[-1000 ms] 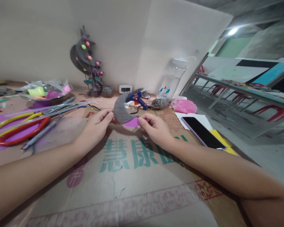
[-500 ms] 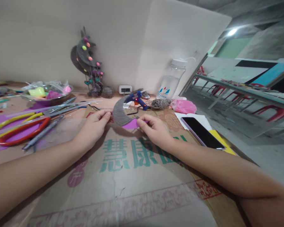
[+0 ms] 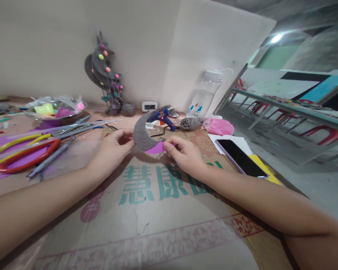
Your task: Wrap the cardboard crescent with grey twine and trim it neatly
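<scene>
One grey crescent [image 3: 141,134] has dipped slightly, its purple end pinched by the right hand [image 3: 183,153]. The left hand [image 3: 110,150] has spread thumb and forefinger, its hold unclear.

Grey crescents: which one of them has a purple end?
The lighter crescent in the right hand: its lower end is purple. The darker crescents against the wall carry small coloured balls instead.

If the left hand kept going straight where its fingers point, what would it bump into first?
The left hand would probably meet the gray crescent first: its edge is right at the fingertips, maybe already touching. The blue glue gun looks farther along, though depth is unclear.
</scene>
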{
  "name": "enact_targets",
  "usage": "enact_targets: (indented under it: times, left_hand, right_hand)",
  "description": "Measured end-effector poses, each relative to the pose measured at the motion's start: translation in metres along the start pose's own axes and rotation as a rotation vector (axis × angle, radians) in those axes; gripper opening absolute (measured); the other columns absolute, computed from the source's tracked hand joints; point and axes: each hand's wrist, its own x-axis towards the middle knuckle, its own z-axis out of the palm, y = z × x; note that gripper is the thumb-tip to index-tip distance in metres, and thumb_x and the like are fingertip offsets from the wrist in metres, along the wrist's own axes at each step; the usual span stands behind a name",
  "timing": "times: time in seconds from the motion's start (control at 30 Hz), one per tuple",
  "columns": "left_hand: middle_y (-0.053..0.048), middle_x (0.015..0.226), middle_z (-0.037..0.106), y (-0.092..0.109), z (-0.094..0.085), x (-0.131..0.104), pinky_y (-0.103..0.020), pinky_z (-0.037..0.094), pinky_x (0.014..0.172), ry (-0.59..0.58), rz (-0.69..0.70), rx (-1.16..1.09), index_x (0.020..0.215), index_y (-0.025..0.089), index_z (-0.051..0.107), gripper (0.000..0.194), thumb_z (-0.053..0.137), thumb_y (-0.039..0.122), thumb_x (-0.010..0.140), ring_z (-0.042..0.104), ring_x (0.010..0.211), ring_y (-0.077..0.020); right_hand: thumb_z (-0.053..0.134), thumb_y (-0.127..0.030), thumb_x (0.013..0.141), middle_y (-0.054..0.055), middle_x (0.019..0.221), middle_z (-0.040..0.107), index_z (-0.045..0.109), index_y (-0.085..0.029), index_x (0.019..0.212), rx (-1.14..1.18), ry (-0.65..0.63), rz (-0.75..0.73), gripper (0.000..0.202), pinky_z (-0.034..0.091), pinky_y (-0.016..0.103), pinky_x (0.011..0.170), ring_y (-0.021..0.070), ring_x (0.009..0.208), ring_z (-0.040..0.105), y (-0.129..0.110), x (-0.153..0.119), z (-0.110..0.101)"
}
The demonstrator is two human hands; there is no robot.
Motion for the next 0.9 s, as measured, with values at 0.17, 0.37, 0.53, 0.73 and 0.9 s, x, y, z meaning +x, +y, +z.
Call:
enact_targets:
  times: [0.17,0.37,0.53,0.73,0.9]
  left_hand:
    - [-0.003,0.089,0.067,0.0021,0.0010,-0.0018,-0.026,0.043,0.071,-0.034,0.016,-0.031,0.096,0.018,0.065,0.026,0.063,0.032,0.075,0.059,0.079,-0.0169]
    - [0.001,0.067,0.061,0.0037,0.0015,-0.0023,-0.024,0.040,0.058,0.010,-0.014,-0.101,0.072,0.021,0.062,0.020,0.054,0.037,0.082,0.053,0.060,-0.0135]
    - [0.001,0.066,0.059,0.0055,0.0004,-0.0029,-0.025,0.041,0.057,-0.005,0.000,-0.022,0.070,0.020,0.061,0.029,0.055,0.048,0.079,0.054,0.062,-0.0144]
    - [-0.001,0.070,0.062,0.0026,-0.0002,-0.0036,-0.025,0.038,0.056,-0.056,-0.045,0.035,0.072,0.019,0.061,0.033,0.056,0.051,0.077,0.055,0.064,-0.0158]
    - [0.003,0.050,0.046,0.0021,0.0004,-0.0046,-0.025,0.027,0.043,-0.038,-0.104,-0.036,0.062,0.021,0.054,0.037,0.050,0.054,0.080,0.039,0.044,-0.0124]
  right_hand:
    - [0.047,-0.034,0.086,-0.004,0.056,0.045,0.051,-0.017,0.067,-0.014,-0.007,-0.002,0.025,0.032,0.021,0.053,0.0085,0.053,0.041,-0.0015,0.0001,-0.0007]
    - [0.047,-0.035,0.086,-0.004,0.055,0.045,0.051,-0.018,0.068,-0.014,0.000,0.014,0.025,0.032,0.022,0.053,0.0089,0.053,0.041,-0.0025,0.0002,-0.0005]
    - [0.047,-0.034,0.086,-0.004,0.055,0.044,0.051,-0.017,0.067,-0.019,-0.004,0.026,0.025,0.032,0.022,0.054,0.0087,0.053,0.040,-0.0044,-0.0002,-0.0002]
    - [0.047,-0.033,0.086,-0.004,0.056,0.045,0.051,-0.017,0.068,-0.009,-0.007,0.026,0.025,0.031,0.022,0.055,0.0086,0.054,0.040,-0.0048,-0.0002,0.0000]
    - [0.046,-0.033,0.086,-0.004,0.055,0.044,0.049,-0.018,0.066,-0.022,-0.008,0.031,0.026,0.032,0.022,0.054,0.0089,0.054,0.040,-0.0068,-0.0005,-0.0004]
